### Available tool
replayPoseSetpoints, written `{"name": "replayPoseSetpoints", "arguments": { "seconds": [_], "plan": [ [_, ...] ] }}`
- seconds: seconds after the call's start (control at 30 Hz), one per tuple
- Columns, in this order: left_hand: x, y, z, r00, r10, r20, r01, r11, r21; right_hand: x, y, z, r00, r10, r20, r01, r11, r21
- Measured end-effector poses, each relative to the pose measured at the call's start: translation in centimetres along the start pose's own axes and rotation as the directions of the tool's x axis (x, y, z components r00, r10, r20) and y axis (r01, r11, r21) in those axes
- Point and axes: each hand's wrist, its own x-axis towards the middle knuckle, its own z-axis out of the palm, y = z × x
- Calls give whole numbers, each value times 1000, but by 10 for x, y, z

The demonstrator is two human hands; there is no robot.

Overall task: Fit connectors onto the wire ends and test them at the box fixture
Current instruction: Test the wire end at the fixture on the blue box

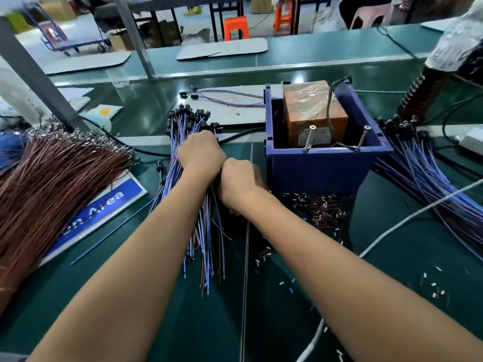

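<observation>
A bundle of blue and brown wires [206, 246] with black caps at the far end lies down the middle of the green mat. My left hand [200, 154] grips the bundle near its capped end. My right hand [240, 184] is curled beside it over the same wires; what its fingers hold is hidden. Just right of my hands stands the blue box fixture [324, 163] with an orange block [313, 113] and two upright screws inside. Small loose connectors [324, 207] lie in a heap in front of the box.
A thick fan of brown wires [52, 184] covers the left over a blue sign [104, 207]. More capped blue wires [428, 173] spread at the right. A white cable [407, 220] crosses the right side. Scattered connectors [433, 286] dot the near mat.
</observation>
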Motion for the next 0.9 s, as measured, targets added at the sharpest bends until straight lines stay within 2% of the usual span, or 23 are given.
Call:
{"name": "replayPoseSetpoints", "arguments": {
  "seconds": [0.07, 0.1, 0.13, 0.2, 0.23, 0.3, 0.37, 0.43, 0.47, 0.53, 0.57, 0.7, 0.8, 0.9],
  "plan": [
    [-2, 4, -6, 999, -50, 16, 52, 959, -279, -1, 2, 0, 999, 10, -33, -7, 997, 81],
    [-4, 6, -10, 996, -74, 41, 84, 880, -468, -5, 3, 0, 997, 22, -70, -12, 991, 136],
    [-5, 11, -16, 992, -97, 82, 127, 740, -661, -10, 3, -1, 994, 31, -107, -9, 980, 199],
    [-9, 19, -26, 974, -148, 174, 215, 338, -916, -23, 2, -3, 981, 7, -194, 59, 942, 331],
    [-12, 22, -34, 965, -170, 199, 227, 163, -960, -29, 1, -4, 971, -20, -237, 110, 921, 375],
    [-21, 23, -52, 961, -195, 196, 193, -36, -981, -38, 1, -10, 956, -69, -284, 189, 888, 420],
    [-24, 17, -73, 970, -155, 188, 148, -237, -960, -44, 0, -16, 956, -123, -265, 239, 851, 468],
    [-28, 15, -94, 981, -74, 181, 128, -461, -878, -52, 2, -25, 976, -139, -167, 215, 717, 663],
    [-30, 15, -101, 984, -53, 170, 116, -536, -836, -56, 2, -31, 985, -155, -79, 156, 591, 792],
    [-34, 19, -107, 989, -50, 141, 81, -618, -782, -62, 3, -42, 970, -237, 56, 30, 343, 939],
    [-38, 24, -108, 990, -55, 128, 65, -627, -776, -64, 5, -47, 961, -269, 60, 30, 319, 947],
    [-47, 23, -106, 989, -56, 138, 77, -599, -797, -69, 39, -62, 949, -306, -70, 234, 539, 809],
    [-48, 12, -106, 986, -67, 152, 87, -574, -814, -79, 82, -77, 944, -325, -60, 271, 657, 703],
    [-56, 7, -101, 993, -94, 71, 16, -486, -874, -86, 125, -93, 947, -315, -59, 282, 731, 622]
  ]
}}
